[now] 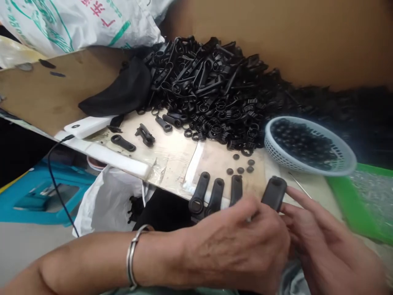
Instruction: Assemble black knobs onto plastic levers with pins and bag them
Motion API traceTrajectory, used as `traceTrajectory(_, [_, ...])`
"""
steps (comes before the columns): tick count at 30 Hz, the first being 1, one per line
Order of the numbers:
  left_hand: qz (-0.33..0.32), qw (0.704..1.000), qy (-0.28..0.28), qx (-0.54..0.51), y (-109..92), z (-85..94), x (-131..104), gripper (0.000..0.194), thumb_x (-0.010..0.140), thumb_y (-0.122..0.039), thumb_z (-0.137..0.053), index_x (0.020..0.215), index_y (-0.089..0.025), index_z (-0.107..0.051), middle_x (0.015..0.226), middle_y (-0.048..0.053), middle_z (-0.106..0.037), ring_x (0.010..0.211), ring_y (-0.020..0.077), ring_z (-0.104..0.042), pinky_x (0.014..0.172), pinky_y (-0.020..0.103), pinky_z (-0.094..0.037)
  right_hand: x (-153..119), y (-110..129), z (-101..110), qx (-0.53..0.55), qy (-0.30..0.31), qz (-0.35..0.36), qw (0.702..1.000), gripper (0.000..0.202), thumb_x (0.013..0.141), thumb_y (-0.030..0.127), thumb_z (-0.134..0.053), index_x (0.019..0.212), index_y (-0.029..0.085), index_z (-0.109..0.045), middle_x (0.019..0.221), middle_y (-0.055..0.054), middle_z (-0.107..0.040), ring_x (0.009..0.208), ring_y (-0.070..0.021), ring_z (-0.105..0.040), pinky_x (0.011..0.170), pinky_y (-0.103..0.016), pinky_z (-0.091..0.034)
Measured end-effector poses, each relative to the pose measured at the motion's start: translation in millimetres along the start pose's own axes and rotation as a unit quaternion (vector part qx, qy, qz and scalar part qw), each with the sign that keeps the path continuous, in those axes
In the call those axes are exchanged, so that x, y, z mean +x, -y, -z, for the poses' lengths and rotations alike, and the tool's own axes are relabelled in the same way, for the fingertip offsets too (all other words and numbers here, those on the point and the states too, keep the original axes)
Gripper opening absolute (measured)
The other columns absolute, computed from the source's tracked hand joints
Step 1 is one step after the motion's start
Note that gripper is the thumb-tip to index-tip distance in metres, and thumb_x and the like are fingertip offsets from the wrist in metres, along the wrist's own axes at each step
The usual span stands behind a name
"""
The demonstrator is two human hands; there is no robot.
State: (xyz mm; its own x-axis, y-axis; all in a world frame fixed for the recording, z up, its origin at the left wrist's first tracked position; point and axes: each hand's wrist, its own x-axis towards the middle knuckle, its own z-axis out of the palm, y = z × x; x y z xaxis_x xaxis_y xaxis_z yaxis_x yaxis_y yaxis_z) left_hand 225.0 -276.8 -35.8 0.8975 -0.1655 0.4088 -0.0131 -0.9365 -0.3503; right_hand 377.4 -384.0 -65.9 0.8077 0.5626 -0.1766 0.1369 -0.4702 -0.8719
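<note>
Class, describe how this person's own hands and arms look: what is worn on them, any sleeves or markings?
The left hand is ungloved, and a silver-coloured bangle of two slim bands circles its wrist. No sleeve shows on the left forearm. The right hand is ungloved too; its forearm is out of view. No markings are visible.

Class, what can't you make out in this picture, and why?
In the head view:
Left hand: anything it grips is hidden behind it.
Lever at the right hand: lower end hidden behind hands.
Pieces in the basket: too small and blurred to count.
Green tray: cut off by the right edge.
</note>
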Motion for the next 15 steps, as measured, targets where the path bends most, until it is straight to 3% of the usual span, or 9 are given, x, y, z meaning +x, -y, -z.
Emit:
traceTrajectory(2, [-0.030,1.000,-0.007,-0.005,-3.2,-9.9,7.8,0.030,0.100,-0.012,-0.046,0.109,-0.009,-0.074,0.110,0.016,-0.072,0.101,0.0239,-0.065,0.089,0.041,-0.053,9.9,-1.8,4.6,0.019,0.022,-0.005,1.000,0.076,0.067,0.066,-0.077,0.127,0.020,-0.068,0.096,-0.008,-0.076,0.087,-0.0277,-0.074,0.069,-0.028,-0.064])
traceTrajectory(4, [-0.019,0.999,0.000,-0.034,-3.8,-17.3,8.0,0.030,0.099,-0.011,-0.046,0.110,-0.008,-0.074,0.102,0.014,-0.072,0.096,0.0228,-0.064,0.094,0.045,-0.054,19.3,-7.9,7.9,0.021,0.050,0.016,0.998,0.077,0.066,0.064,-0.079,0.126,0.017,-0.068,0.097,-0.010,-0.076,0.089,-0.0277,-0.074,0.072,-0.027,-0.063])
traceTrajectory(6, [0.015,0.997,0.013,-0.077,-4.8,-22.4,2.1,0.030,0.099,-0.011,-0.046,0.115,-0.007,-0.071,0.095,0.011,-0.069,0.091,0.0214,-0.063,0.102,0.050,-0.052,26.9,-15.1,8.1,-0.005,0.081,0.052,0.995,0.077,0.072,0.065,-0.075,0.131,0.016,-0.063,0.097,-0.011,-0.076,0.089,-0.0264,-0.074,0.072,-0.028,-0.063])
traceTrajectory(9, [0.065,0.992,0.031,-0.105,-8.2,-27.9,-10.9,0.028,0.098,-0.012,-0.050,0.119,-0.005,-0.068,0.094,0.009,-0.066,0.092,0.0217,-0.063,0.112,0.058,-0.045,35.1,-20.4,6.1,-0.088,0.116,0.115,0.983,0.073,0.083,0.066,-0.062,0.135,0.015,-0.060,0.085,-0.008,-0.075,0.068,-0.0214,-0.072,0.060,-0.028,-0.061])
traceTrajectory(11, [0.080,0.991,0.034,-0.100,-10.5,-31.0,-17.9,0.027,0.097,-0.012,-0.053,0.118,-0.005,-0.068,0.096,0.010,-0.067,0.095,0.0231,-0.063,0.115,0.062,-0.042,39.4,-18.7,5.8,-0.153,0.121,0.172,0.966,0.065,0.086,0.063,-0.056,0.128,0.014,-0.064,0.076,-0.006,-0.072,0.058,-0.0200,-0.068,0.053,-0.028,-0.056])
traceTrajectory(15, [0.070,0.992,0.016,-0.104,-11.2,-32.7,-22.8,0.022,0.095,-0.011,-0.054,0.109,-0.007,-0.071,0.091,0.009,-0.068,0.092,0.0220,-0.063,0.116,0.062,-0.041,45.1,-12.1,7.7,-0.216,0.142,0.248,0.934,0.054,0.088,0.059,-0.053,0.116,0.015,-0.069,0.071,-0.005,-0.072,0.059,-0.0218,-0.069,0.050,-0.029,-0.050])
